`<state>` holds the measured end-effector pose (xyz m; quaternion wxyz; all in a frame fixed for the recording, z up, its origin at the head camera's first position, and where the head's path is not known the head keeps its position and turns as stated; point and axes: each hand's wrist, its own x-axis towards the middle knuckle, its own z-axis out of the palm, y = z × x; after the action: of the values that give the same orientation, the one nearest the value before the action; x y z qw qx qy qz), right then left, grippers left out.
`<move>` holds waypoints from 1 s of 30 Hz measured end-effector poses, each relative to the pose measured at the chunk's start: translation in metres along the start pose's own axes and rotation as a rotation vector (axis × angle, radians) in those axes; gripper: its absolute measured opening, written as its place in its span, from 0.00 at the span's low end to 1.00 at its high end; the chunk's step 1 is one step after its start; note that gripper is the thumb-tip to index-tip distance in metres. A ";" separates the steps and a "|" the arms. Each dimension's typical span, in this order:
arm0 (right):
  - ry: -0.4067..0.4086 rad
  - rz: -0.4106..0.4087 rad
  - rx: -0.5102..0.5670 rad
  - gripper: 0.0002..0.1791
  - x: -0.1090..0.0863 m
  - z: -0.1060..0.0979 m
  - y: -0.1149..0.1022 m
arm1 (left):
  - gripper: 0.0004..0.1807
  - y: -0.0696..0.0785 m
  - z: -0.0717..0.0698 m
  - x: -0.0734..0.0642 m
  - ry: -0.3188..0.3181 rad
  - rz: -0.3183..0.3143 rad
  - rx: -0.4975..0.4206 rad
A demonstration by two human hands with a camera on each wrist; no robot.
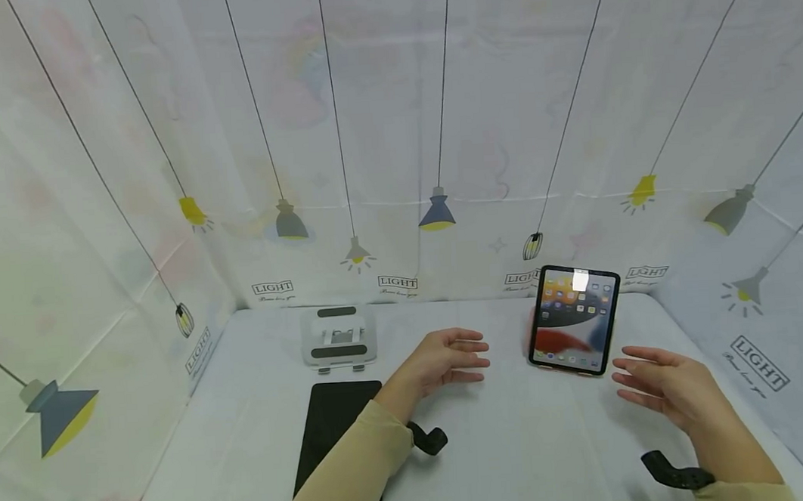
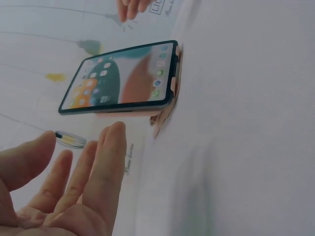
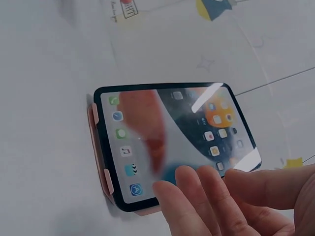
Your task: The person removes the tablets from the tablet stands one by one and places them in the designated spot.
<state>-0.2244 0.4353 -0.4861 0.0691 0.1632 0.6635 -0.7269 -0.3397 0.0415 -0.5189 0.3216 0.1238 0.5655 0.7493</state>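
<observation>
A tablet [image 1: 574, 321] with a lit home screen stands tilted back on a pinkish stand [image 3: 101, 162] at the back right of the table. To its left my left hand [image 1: 444, 360] hovers with relaxed fingers, touching nothing. My right hand [image 1: 671, 388] is held just right of the tablet, fingers loosely extended and apart from it. In the left wrist view the tablet [image 2: 120, 78] rises beyond the left fingertips [image 2: 117, 130]. The right wrist view has the right fingers [image 3: 189, 179] overlapping the tablet's [image 3: 162, 128] lower corner; the stand is mostly hidden behind it.
A grey folding stand [image 1: 339, 337] with dark pads lies at the back left of the white table [image 1: 507, 442]. In front of it is a flat black tablet-like slab [image 1: 336, 428], partly covered by my left sleeve. A lamp-printed curtain [image 1: 381, 130] hangs behind.
</observation>
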 end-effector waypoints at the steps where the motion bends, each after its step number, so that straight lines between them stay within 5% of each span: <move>1: -0.005 -0.006 0.007 0.14 0.001 -0.001 -0.001 | 0.24 0.000 0.001 0.001 -0.001 0.002 -0.002; 30: -0.082 -0.137 0.048 0.18 0.025 -0.027 -0.014 | 0.23 0.018 0.027 0.027 0.003 0.049 0.035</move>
<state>-0.2483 0.4664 -0.4826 0.0424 0.0892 0.6520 -0.7517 -0.3517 0.0760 -0.4979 0.3002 0.1423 0.5759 0.7469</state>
